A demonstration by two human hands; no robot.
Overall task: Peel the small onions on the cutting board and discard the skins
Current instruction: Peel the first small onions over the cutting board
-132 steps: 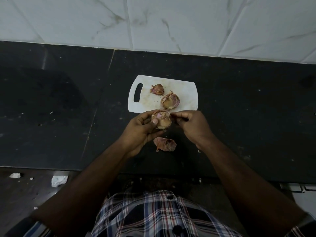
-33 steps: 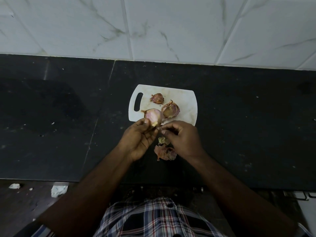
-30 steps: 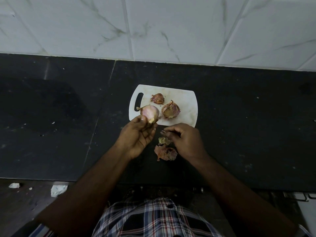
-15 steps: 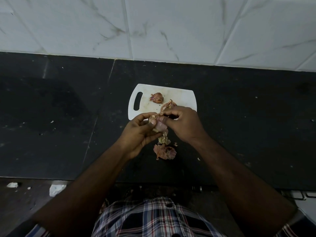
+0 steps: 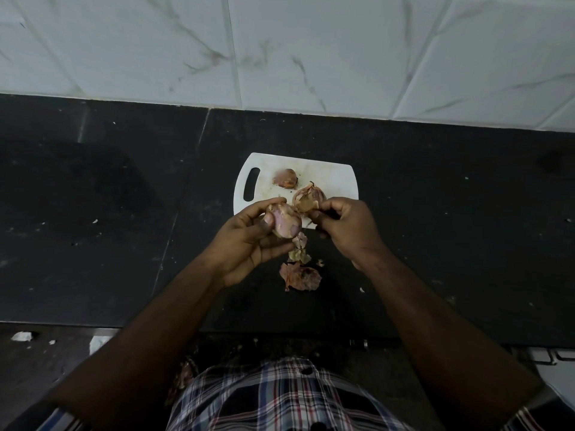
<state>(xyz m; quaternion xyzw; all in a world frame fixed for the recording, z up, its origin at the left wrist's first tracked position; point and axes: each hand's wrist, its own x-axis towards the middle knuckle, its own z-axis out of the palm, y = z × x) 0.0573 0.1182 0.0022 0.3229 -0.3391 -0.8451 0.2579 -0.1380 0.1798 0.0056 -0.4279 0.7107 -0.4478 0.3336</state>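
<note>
Onion (image 5: 284, 223) gripped in L hand (image 5: 249, 241), R hand (image 5: 347, 227) curled, over black counter (image 5: 451, 228), marble-tile wall (image 5: 311, 51).

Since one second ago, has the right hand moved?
Yes. The right hand went from the skins up to the cutting board edge.

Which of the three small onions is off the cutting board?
The pale purple onion gripped in the left hand. The other two lie on the white plastic cutting board.
</note>
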